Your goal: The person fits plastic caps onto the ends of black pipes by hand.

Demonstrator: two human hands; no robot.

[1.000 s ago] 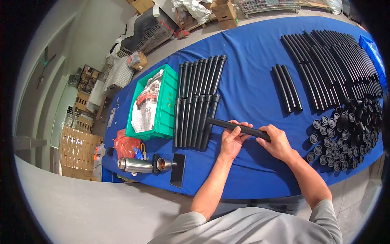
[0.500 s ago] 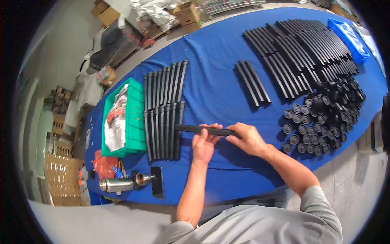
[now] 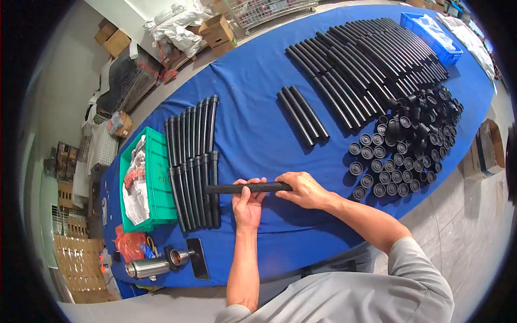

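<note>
A black tube (image 3: 226, 189) lies level across both hands above the blue cloth. My left hand (image 3: 247, 207) supports it from below near its middle, thumb over the top. Wrapped round its right end is my right hand (image 3: 304, 190), which hides whatever is at that end. To the left, capped black tubes (image 3: 194, 188) lie in two rows. Three loose tubes (image 3: 302, 116) rest beyond my hands. A pile of round black caps (image 3: 398, 161) sits to the right, and a large batch of plain tubes (image 3: 366, 64) is stacked behind it.
A green crate (image 3: 161, 185) with crumpled plastic stands at the left. Near the front left edge are a steel thermos (image 3: 148, 268), a phone (image 3: 198, 259) and a red plastic bag (image 3: 129, 245). A blue bin (image 3: 431, 40) stands at the far right.
The view has shifted, so the table's contents appear lower and further left. Both hands still hold the tube, and my right hand stays at its right end.
</note>
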